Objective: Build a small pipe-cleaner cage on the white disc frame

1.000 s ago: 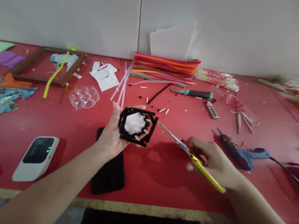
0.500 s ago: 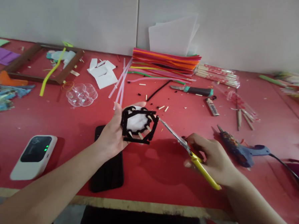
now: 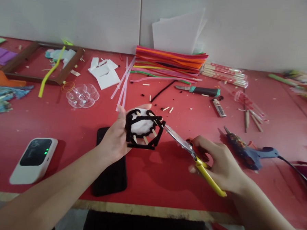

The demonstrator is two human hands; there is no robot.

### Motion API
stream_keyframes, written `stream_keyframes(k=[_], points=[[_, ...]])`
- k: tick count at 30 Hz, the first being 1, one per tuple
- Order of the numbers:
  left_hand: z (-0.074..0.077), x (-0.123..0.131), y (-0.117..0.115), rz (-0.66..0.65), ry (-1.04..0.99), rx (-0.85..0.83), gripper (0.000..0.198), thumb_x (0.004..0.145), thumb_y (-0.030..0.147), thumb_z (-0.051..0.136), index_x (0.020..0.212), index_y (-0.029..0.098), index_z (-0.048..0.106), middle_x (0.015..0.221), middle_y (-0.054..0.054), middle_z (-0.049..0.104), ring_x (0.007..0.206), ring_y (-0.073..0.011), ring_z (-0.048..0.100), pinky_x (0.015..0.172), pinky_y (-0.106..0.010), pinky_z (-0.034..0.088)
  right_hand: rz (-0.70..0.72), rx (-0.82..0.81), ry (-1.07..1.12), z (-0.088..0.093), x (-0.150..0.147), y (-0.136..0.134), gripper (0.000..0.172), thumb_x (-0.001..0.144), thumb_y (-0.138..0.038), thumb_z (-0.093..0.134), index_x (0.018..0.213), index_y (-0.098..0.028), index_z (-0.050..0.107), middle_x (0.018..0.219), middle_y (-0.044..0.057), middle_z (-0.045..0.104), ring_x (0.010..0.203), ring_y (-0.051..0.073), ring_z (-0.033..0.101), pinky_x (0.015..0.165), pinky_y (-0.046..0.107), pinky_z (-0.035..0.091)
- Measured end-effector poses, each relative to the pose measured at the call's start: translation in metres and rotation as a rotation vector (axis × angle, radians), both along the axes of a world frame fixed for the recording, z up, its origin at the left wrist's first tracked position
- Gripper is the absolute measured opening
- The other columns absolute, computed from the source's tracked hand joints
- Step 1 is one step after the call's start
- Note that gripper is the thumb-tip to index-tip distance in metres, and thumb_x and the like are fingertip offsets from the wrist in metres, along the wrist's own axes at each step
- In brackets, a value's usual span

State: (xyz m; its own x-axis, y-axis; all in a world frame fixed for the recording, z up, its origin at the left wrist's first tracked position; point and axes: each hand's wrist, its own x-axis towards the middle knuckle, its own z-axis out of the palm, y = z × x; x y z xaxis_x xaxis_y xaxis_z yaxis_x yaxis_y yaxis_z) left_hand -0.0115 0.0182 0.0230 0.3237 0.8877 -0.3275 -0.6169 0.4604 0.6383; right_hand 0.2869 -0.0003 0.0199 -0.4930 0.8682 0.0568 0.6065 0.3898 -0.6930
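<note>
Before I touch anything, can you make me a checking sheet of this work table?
Surface: red tabletop, scattered with little bits.
Job's things: black piece with a white middle; yellow-handled scissors, tips close to its right side.
Clutter: colourful pipe cleaners, cutter, black phone, wooden frame.
Hands: left hand holds the black piece; right hand holds the scissors.
Cables: black cord from the blue glue gun; plug not visible.
Surroundings: pale wall, white sheets by it.

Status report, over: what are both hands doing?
Left hand: holding black-framed piece. Right hand: holding yellow-handled scissors, tips by the piece's right edge. Black phone lying below left wrist.
</note>
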Motion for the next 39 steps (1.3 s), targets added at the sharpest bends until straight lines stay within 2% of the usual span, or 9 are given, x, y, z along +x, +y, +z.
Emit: stream_keyframes(k=[5,10,17,22,27,30,36,39], points=[[-0.0007,0.0005,-0.0011,-0.019,-0.036,0.012,0.067,0.104,0.069,0.048,0.151,0.023,0.060,0.098,-0.007,0.083,0.077,-0.0198,0.081,0.067,-0.027,0.065,-0.031,0.015,-0.004,0.0002,-0.0006,-0.0003,0.054,0.083,-0.068,0.076,0.076,-0.025,0.045,0.064,-0.006,0.040,0.058,0.011,0.029,0.047,0.025,0.030],[-0.0003,0.0018,-0.0004,-0.002,-0.027,0.026,0.065,0.102,0.068,0.052,0.148,0.023,0.063,0.100,-0.009,0.083,0.090,-0.0227,0.082,0.071,-0.026,0.066,-0.067,0.017,-0.015,0.0003,-0.0016,-0.0003,0.059,0.080,-0.075,0.075,0.074,-0.024,0.046,0.061,-0.007,0.036,0.056,0.011,0.027,0.046,0.025,0.028],[0.0042,0.0027,-0.0008,-0.015,-0.026,-0.012,0.068,0.107,0.068,0.040,0.153,0.022,0.058,0.098,-0.009,0.083,0.085,-0.0213,0.081,0.067,-0.027,0.065,-0.098,0.020,-0.016,0.0028,-0.0044,0.0008,0.063,0.078,-0.079,0.075,0.071,-0.025,0.043,0.060,-0.007,0.034,0.055,0.011,0.026,0.045,0.026,0.028],[0.0060,0.0033,-0.0026,-0.015,-0.012,-0.009,0.067,0.106,0.066,0.046,0.156,0.023,0.056,0.100,-0.009,0.083,0.085,-0.0213,0.081,0.068,-0.026,0.065,-0.096,0.023,-0.024,0.0044,-0.0064,0.0010,0.066,0.079,-0.082,0.071,0.067,-0.025,0.041,0.058,-0.007,0.034,0.055,0.011,0.026,0.045,0.026,0.027],[0.0032,0.0046,-0.0055,-0.024,-0.033,0.019,0.062,0.105,0.063,0.051,0.150,0.021,0.061,0.108,-0.010,0.083,0.089,-0.0211,0.081,0.077,-0.029,0.067,-0.080,0.071,-0.009,0.0048,-0.0072,0.0006,0.067,0.082,-0.082,0.069,0.066,-0.025,0.037,0.058,-0.007,0.032,0.054,0.010,0.024,0.044,0.026,0.024],[0.0018,0.0050,-0.0060,-0.025,-0.031,0.031,0.062,0.103,0.065,0.053,0.145,0.021,0.064,0.110,-0.010,0.082,0.086,-0.0220,0.082,0.075,-0.031,0.068,-0.059,0.098,-0.023,0.0046,-0.0061,0.0002,0.066,0.084,-0.079,0.070,0.066,-0.025,0.035,0.058,-0.008,0.031,0.054,0.010,0.023,0.044,0.026,0.023],[0.0024,0.0044,-0.0049,-0.042,-0.027,0.011,0.063,0.105,0.065,0.047,0.150,0.023,0.061,0.115,-0.011,0.082,0.086,-0.0233,0.082,0.072,-0.031,0.068,-0.031,0.149,-0.058,0.0047,-0.0044,-0.0011,0.063,0.088,-0.074,0.069,0.069,-0.026,0.035,0.059,-0.009,0.030,0.054,0.010,0.021,0.043,0.025,0.023],[0.0014,0.0038,-0.0056,-0.052,-0.050,0.035,0.061,0.105,0.066,0.046,0.143,0.022,0.065,0.111,-0.010,0.082,0.087,-0.0224,0.082,0.073,-0.030,0.068,-0.029,0.166,-0.062,0.0058,-0.0060,-0.0020,0.061,0.089,-0.072,0.069,0.069,-0.025,0.035,0.058,-0.009,0.031,0.053,0.009,0.022,0.042,0.024,0.024]])
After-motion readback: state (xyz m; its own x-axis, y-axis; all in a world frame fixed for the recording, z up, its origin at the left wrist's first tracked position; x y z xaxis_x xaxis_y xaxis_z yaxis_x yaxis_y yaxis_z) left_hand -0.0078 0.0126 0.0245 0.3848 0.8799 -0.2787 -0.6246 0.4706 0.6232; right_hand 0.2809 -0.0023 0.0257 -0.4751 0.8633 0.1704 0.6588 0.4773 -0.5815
